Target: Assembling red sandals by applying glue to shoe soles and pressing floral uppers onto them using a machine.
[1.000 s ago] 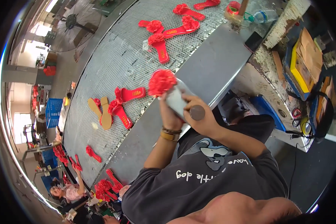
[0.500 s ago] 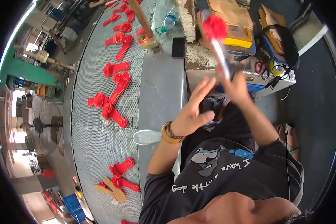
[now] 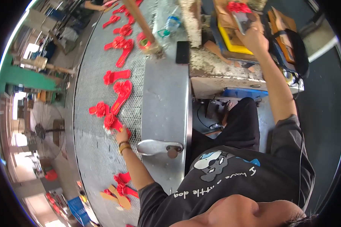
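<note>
At the heel end of a red flower-topped slipper on the mesh belt, my left hand has its fingers closed. Farther off to the right, my right hand grips a grey metal foot-shaped form, with a red flower at its far end. How much of a slipper sits on that form is hidden. Another metal foot-shaped form with a round knob lies on the steel ledge, to the right of my left wrist.
More red slippers lie along the mesh belt. A black phone rests beside a wooden post. Under my right hand are cardboard pieces and a yellow tray on a worn bench. A co-worker's hand shows at the far left.
My left hand has moved left and down onto a slipper on the belt. My right hand has carried the metal form away, over the yellow tray. The ledge form's knob is now uncovered.
</note>
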`<state>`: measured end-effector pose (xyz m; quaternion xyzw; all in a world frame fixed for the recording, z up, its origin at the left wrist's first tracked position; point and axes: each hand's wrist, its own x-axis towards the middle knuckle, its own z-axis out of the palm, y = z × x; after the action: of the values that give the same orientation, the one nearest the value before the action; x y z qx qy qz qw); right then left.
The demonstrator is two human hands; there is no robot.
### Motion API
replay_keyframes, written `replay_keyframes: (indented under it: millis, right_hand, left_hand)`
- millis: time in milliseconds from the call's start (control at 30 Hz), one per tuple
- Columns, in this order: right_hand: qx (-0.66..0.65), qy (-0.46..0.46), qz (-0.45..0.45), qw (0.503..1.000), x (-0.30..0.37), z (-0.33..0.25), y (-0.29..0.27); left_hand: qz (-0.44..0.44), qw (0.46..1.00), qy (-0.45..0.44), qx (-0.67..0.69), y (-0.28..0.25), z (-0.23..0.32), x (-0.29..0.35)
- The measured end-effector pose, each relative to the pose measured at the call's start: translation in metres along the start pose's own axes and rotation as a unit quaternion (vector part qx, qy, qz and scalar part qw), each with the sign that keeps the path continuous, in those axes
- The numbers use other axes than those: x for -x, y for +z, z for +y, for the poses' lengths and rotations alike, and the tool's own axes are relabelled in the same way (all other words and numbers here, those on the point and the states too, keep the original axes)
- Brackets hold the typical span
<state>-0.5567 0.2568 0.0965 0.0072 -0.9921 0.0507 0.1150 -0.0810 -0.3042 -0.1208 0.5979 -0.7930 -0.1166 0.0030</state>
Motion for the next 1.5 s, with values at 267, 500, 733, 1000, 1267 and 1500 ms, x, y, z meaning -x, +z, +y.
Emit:
replay_keyframes:
  millis: [267, 500, 733, 1000, 1267, 1500]
  right_hand:
    - [0.058, -0.141, 0.343, 0.927, -0.009, 0.046, 0.015]
    - [0.04, -0.099, 0.138, 0.985, -0.073, 0.081, 0.036]
    - [0.081, 0.08, 0.157, 0.981, -0.132, 0.072, 0.036]
    - [-0.049, 0.09, 0.155, 0.983, -0.123, 0.058, 0.038]
    - [-0.787, 0.173, -0.07, 0.588, 0.011, 0.023, 0.038]
    - [-0.72, -0.245, -0.366, 0.536, 0.367, -0.158, 0.036]
  left_hand:
    - [-0.107, 0.934, -0.037, 0.339, 0.003, 0.016, -0.006]
    - [-0.164, 0.518, 0.068, 0.837, -0.081, 0.025, 0.16]
    - [-0.306, 0.311, 0.211, 0.875, -0.072, 0.035, 0.206]
    - [-0.346, 0.318, 0.095, 0.878, -0.083, 0.075, 0.245]
    - [-0.408, 0.409, 0.016, 0.816, -0.06, 0.1, 0.308]
    - [-0.257, 0.414, -0.064, 0.871, -0.038, 0.097, 0.308]
